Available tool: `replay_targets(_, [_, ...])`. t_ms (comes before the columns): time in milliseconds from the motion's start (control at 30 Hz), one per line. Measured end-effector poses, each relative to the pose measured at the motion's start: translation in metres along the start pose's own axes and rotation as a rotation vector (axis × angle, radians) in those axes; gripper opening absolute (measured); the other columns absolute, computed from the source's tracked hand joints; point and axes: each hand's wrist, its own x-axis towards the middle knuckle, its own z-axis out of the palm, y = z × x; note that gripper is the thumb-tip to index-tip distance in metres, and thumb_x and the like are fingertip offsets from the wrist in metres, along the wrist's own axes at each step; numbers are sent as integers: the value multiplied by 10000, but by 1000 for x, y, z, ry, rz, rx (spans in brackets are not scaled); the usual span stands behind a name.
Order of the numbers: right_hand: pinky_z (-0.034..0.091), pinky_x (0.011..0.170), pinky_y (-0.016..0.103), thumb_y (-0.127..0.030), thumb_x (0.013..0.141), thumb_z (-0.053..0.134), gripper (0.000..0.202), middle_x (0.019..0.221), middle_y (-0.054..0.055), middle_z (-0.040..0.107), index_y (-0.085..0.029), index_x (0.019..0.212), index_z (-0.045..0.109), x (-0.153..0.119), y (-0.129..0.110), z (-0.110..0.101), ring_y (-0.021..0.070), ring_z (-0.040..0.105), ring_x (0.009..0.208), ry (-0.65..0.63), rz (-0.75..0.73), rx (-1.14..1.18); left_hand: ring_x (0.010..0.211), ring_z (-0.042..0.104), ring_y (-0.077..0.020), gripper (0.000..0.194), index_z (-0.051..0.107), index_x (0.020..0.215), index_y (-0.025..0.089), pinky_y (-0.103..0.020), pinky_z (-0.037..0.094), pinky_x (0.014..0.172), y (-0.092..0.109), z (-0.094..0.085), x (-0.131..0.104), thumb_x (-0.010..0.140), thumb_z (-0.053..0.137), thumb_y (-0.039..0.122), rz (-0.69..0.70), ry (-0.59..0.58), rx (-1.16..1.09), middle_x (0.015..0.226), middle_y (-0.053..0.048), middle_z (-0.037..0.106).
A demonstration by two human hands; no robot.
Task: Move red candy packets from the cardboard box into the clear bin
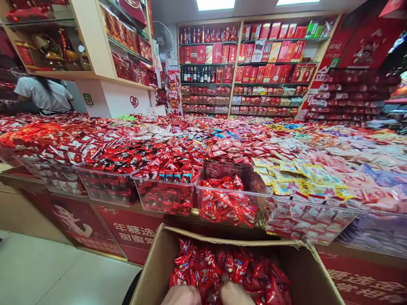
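An open cardboard box [302, 264] holds many red wrapped candies [238, 264]. Inside it, at the bottom of the view, my left hand [182, 295] lies on the candies with its fingers hidden. Beside it, a little to the right, my right hand [234, 293] reaches down among the same candies, its fingertips mostly buried. Whether either hand grips any candy cannot be seen. Just beyond the box stands a clear plastic bin [233, 192], partly filled with similar red candies and lower than its neighbours.
Clear bins heaped with red candies [165, 197] stand to the left, and yellow and pink packets [302, 180] lie to the right. Shelves [237, 63] with bottles and red boxes line the back. A person in a white shirt [44, 94] is at the far left.
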Motion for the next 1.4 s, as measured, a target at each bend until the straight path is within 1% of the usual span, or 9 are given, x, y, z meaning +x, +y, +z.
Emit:
replay_targets(133, [483,704,273,31,648,456,289,886,89,660,-160,785,625,-15,2,-40,208,636,817,92,-161,81,706,464,-135,129,517,724,170,-262,392,693,23,-26,-15,693,500,294,39,155,-312,688,6,496])
replay_targets(233, [418,863,246,-64,738,451,326,1043,39,596,-217,1017,528,-37,2,-71,151,549,983,275,-342,337,591,446,-92,274,415,920,183,-261,444,627,41,-35,-23,814,319,416,47,167,-561,683,29,425])
replay_targets(400, [382,932,328,-175,841,423,483,1277,65,421,-328,1271,266,-51,1,-80,157,500,1066,328,-433,956,462,478,-81,488,272,1242,249,-219,452,462,78,-44,-24,823,467,407,174,-141,-1119,604,41,492])
replay_targets(567, [438,828,316,-267,832,498,429,1223,74,451,-327,1218,321,-43,4,-64,148,560,898,358,-398,1225,447,523,-91,501,475,1146,194,-196,455,424,99,-51,-9,734,599,452,246,-185,-1273,579,19,535])
replay_targets(733, [457,620,283,-310,751,618,541,723,-11,579,-266,1204,325,-34,-1,-53,146,573,664,346,-270,1444,391,465,-34,298,599,926,168,-140,400,424,108,-45,3,751,599,409,95,2,-1303,526,41,515])
replay_targets(967, [427,502,195,-236,607,742,416,926,12,600,-198,955,517,-33,-2,-64,64,559,554,257,-48,1807,360,420,-34,284,626,728,133,-140,308,381,103,-41,2,721,625,417,72,35,-1232,476,24,533])
replay_targets(1100, [410,456,182,-302,694,675,270,755,1,613,-177,904,560,-33,9,-67,85,544,549,169,-101,1521,495,487,-67,226,632,697,141,-171,392,506,96,-46,1,698,661,365,158,231,-1037,569,9,593])
replay_targets(1233, [484,747,290,-326,705,665,408,1001,61,633,-212,1073,529,-35,11,-67,192,590,892,286,-251,1092,567,486,-75,211,609,640,143,-168,395,563,91,-47,3,708,655,337,184,348,-985,601,14,592])
replay_targets(1400, [422,889,360,-334,803,520,359,1133,111,596,-190,1130,484,-36,4,-67,222,557,1010,412,-226,726,474,457,-62,247,555,628,157,-167,364,482,90,-43,-1,708,646,372,200,278,-1014,538,25,577])
